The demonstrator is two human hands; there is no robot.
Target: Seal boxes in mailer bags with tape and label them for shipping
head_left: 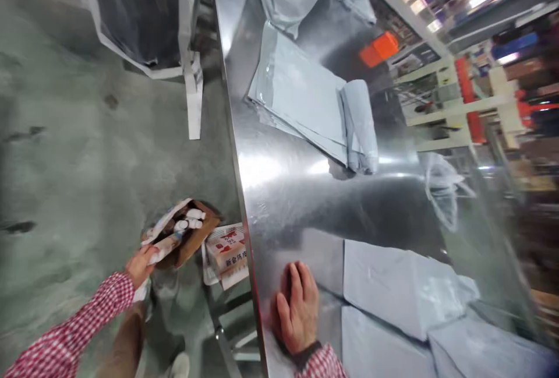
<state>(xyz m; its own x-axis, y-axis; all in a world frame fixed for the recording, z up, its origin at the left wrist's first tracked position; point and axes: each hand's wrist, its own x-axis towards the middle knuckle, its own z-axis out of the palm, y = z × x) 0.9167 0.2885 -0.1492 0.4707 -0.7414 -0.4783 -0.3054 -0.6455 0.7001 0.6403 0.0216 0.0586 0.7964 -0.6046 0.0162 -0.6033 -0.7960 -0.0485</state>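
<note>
My left hand (140, 264) reaches down beside the table and is closed on the edge of a white plastic bag (163, 237) that lines a small brown cardboard box (195, 238) holding white bottles. My right hand (299, 308) lies flat, fingers stretched out, on the shiny metal table (283, 191) near its front edge. Both sleeves are red-and-white checked. Grey padded parcels (399, 288) lie just right of my right hand.
A stack of flat grey mailer bags (301, 95) with a rolled one (360, 124) lies further along the table. An orange object (379, 49) sits beyond. A printed carton (227, 253) stands under the table edge. Shelving (471, 98) rises at right; concrete floor at left.
</note>
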